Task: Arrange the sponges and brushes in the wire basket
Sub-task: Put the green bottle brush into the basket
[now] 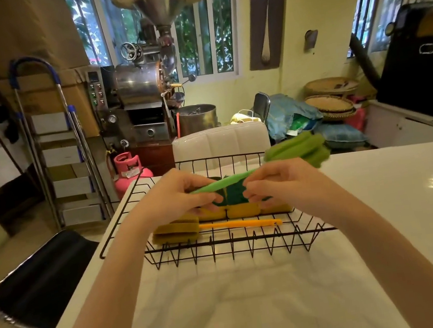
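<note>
Head view: left hand and right hand both pinch the green sponge brush over the wire basket; orange brush lies along its near edge.

One wire basket is seen on one white table. Two foam brushes are counted: one green brush and one orange brush. At least two yellow-and-green sponges are visible; others may be hidden.
</note>
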Demonstrator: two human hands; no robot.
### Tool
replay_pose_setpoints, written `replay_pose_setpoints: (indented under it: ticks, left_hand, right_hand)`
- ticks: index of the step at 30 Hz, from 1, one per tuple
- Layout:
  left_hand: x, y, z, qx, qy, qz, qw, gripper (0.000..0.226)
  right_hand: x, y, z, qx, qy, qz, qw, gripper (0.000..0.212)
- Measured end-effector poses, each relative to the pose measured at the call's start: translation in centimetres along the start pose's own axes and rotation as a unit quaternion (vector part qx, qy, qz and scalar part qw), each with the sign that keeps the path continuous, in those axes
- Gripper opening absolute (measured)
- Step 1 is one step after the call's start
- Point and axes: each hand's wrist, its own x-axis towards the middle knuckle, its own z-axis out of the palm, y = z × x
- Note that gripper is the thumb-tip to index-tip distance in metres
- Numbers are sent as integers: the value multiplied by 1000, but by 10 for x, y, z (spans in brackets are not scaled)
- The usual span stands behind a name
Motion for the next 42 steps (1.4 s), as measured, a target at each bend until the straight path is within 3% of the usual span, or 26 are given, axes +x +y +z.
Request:
replay_pose_setpoints:
  ticks: [4,8,11,15,21,24,27,37,42]
  left_hand:
    - [-3,-12,-11,54,-73,-47,995,20]
    - [-4,-19,-14,23,-105,-65,992,21]
    - [-2,-23,-11,38,-119,-80,989,18]
    - [4,-26,-2,180,-92,-83,976,10]
    - [13,-30,20,334,-149,-89,926,27]
    - [12,-27,22,279,-169,-90,941,38]
    - [11,-26,21,237,-182,-97,949,33]
    - [10,-28,25,240,-187,-147,941,30]
    - [8,-24,23,236,-183,-145,943,30]
  right_hand:
    - [-10,-8,-29,-192,-30,-100,976,35]
    - [-3,14,-43,-328,-89,-9,940,55]
    - [3,32,-43,-325,-97,46,939,40]
    - [8,45,-38,-319,-96,51,942,35]
    - [12,55,-31,-331,-110,52,936,31]
    - [14,58,-28,-349,-107,47,930,27]
    - [15,61,-26,-357,-110,48,927,28]
    - [17,68,-25,-328,-143,90,929,12]
    - [10,56,-36,-284,-140,91,944,20]
